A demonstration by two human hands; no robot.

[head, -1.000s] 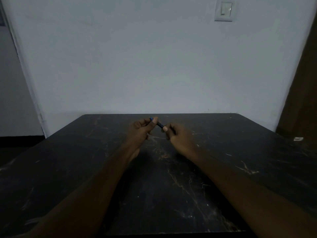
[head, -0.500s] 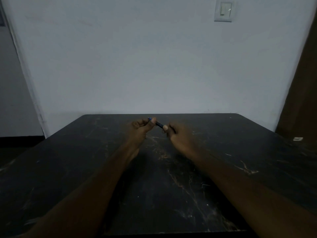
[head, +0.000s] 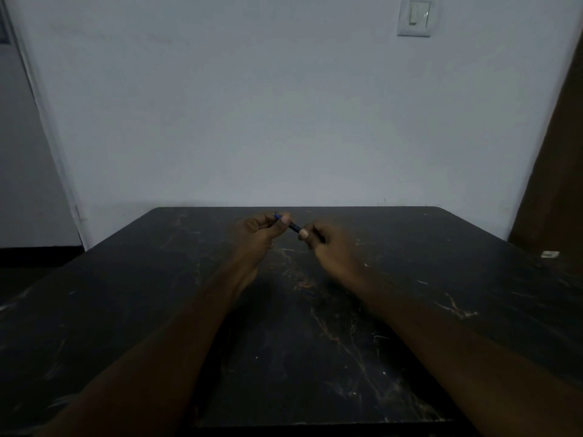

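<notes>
The slim dark-blue pen (head: 292, 226) hangs in the air over the far middle of the table, toward twelve o'clock from the person, and touches no surface. It slants, one end up at ten o'clock and the other down at four. In this dim light it could equally be a mechanical pencil; I cannot tell which.

The left hand (head: 258, 234) pinches the upper end between thumb and curled fingers. The right hand (head: 331, 247) is curled round the lower end, its thumb tip pressed to the barrel. Only a short stretch of barrel shows between them. Gripping both ends this way probably serves to twist or pull the two halves against each other, as one would to open or reassemble it, with each hand bracing the other.

Both forearms reach forward low over the black marble-veined table (head: 284, 357), which keeps the work steady and close to a catching surface.

Beyond stands a white wall (head: 284, 105), with a white light switch (head: 414, 16) at one o'clock. A small white object (head: 550, 254) lies at three o'clock, just past the table's edge.
</notes>
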